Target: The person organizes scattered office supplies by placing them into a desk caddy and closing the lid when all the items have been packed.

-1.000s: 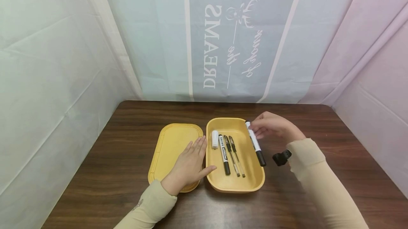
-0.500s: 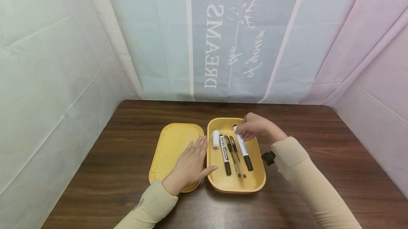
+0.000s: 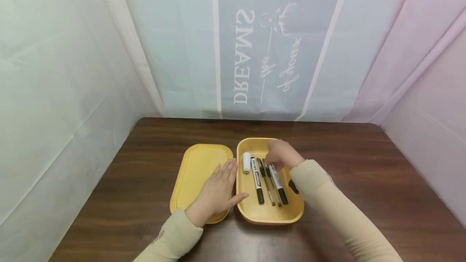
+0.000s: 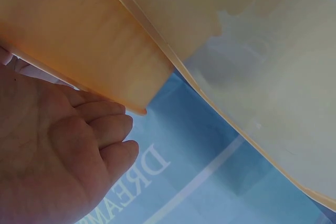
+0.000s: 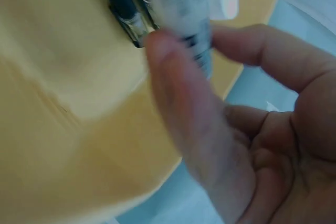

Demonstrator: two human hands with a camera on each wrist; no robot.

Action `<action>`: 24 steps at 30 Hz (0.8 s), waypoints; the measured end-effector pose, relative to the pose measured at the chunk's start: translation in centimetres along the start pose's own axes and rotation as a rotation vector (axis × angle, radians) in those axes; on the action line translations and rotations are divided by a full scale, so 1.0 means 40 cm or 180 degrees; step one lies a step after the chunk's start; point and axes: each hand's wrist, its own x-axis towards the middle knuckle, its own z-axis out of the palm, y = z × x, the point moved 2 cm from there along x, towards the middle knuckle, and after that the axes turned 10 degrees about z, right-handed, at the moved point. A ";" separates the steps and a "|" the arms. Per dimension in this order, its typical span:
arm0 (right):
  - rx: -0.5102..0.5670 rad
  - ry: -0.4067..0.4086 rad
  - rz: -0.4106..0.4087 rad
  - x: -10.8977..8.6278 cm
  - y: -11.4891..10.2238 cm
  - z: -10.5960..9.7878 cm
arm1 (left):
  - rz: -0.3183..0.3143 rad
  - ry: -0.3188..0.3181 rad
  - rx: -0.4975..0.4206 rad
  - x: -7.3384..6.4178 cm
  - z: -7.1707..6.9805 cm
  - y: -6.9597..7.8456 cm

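Observation:
My right hand (image 3: 282, 153) reaches into the yellow box (image 3: 262, 218) and pinches the upper end of a white marker (image 3: 278, 182) with a black cap. In the right wrist view, thumb and forefinger press on either side of the marker (image 5: 181, 3). It lies right beside two clear gel pens (image 3: 270, 187) with dark grips. A second black-capped marker (image 3: 257, 181) and a small white object (image 3: 246, 162) with a rounded top sit to their left in the box. My left hand (image 3: 217, 185) is spread with straight fingers over the yellow lid (image 3: 198, 165), fingertips at the box's left rim.
The lid lies flat on the dark wooden table (image 3: 145, 197), close along the box's left side. A pale blue curtain (image 3: 189, 59) with printed lettering hangs behind the table, and light cloth walls (image 3: 54, 92) stand at the sides.
My right hand has carried the marker from over the box's right rim leftward and down into the box, beside the gel pens. The left hand has stayed in place.

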 end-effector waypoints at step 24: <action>-0.1160 0.0082 0.0050 0.060 -0.022 0.041 | -0.0027 -0.0001 0.0037 0.000 -0.002 0.004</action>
